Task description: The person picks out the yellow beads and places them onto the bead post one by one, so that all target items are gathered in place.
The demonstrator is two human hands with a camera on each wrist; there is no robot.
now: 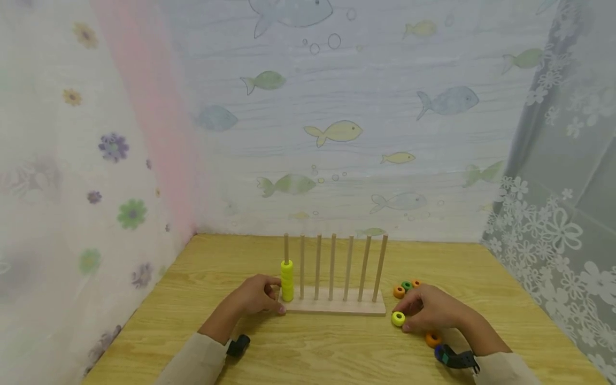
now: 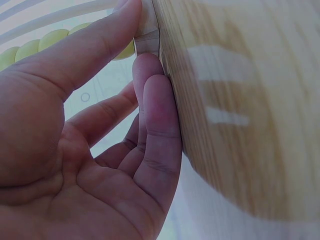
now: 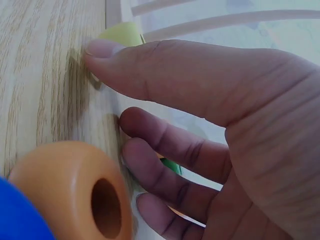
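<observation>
A wooden peg stand (image 1: 337, 306) with several upright rods stands on the table, its leftmost rod carrying a stack of yellow beads (image 1: 287, 282). At the stand's left end, my left hand (image 1: 260, 295) holds the base, thumb at the front corner; the left wrist view shows fingertips against the base's end (image 2: 147, 44). To the right of the stand, my right hand (image 1: 433, 309) pinches a loose yellow bead (image 1: 398, 319) between thumb and finger, low at the tabletop. In the right wrist view the thumb partly hides that bead (image 3: 122, 34).
Two orange beads and a green bead (image 1: 406, 285) lie behind my right hand. Another orange bead (image 1: 433, 339) lies near the right wrist, beside a blue bead (image 1: 438, 352) partly covered by the black wrist strap (image 1: 457, 359). Patterned curtains (image 1: 337, 182) surround the wooden table (image 1: 317, 353).
</observation>
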